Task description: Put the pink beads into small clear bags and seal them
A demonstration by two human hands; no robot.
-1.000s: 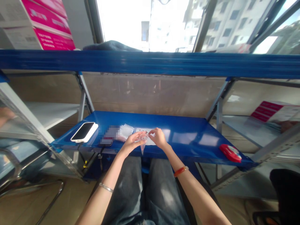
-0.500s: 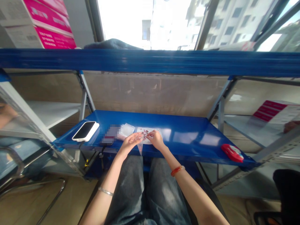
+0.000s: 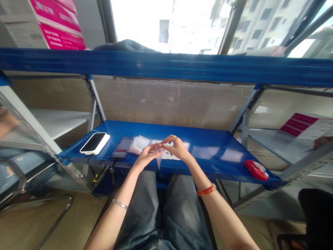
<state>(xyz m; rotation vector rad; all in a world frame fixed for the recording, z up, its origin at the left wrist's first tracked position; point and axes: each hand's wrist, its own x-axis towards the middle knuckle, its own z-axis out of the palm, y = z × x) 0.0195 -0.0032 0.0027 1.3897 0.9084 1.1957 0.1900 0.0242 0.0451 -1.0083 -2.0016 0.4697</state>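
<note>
My left hand pinches a small clear plastic bag that hangs point-down over the front edge of the blue shelf. My right hand meets it at the bag's mouth, fingertips together above the opening. Whether something tiny sits between those fingertips I cannot tell. Under and behind my hands lies a white sheet with small dark-red bits on it. A stack of clear empty bags lies just left of it.
A phone in a white case lies at the shelf's left end, with a cable below. A red flat object sits at the right front corner. Pink and white boxes stand on the upper shelf. Another person's hand shows far left.
My right hand went down to the white sheet half a second ago and has come back up to the bag's mouth. My left hand kept holding the bag.
</note>
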